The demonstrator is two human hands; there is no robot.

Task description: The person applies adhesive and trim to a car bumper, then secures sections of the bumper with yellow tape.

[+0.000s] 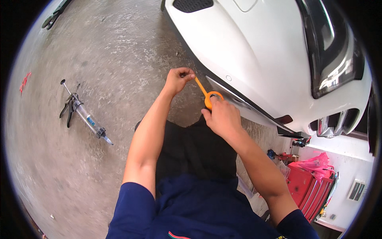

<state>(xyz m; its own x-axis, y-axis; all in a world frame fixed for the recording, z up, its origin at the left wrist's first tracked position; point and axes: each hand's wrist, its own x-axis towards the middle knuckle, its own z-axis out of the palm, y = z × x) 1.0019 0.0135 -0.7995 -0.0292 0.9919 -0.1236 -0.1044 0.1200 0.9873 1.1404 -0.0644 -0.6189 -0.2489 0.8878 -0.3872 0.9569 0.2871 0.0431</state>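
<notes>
A roll of orange-yellow masking tape is in my right hand, whose fingers reach into the ring and close round it. From the roll a short strip runs up and left, its end pinched between thumb and fingers of my left hand. Both hands are in front of the lower edge of a white car bumper. A dark trim line follows that edge, with a thin pale panel beneath it. Neither hand visibly touches the car.
On the concrete floor to the left lies a caulking gun with a clear tube. A red scrap lies farther left. At the lower right stands a red tool chest with a pink plastic bag on top. The car's headlight is at upper right.
</notes>
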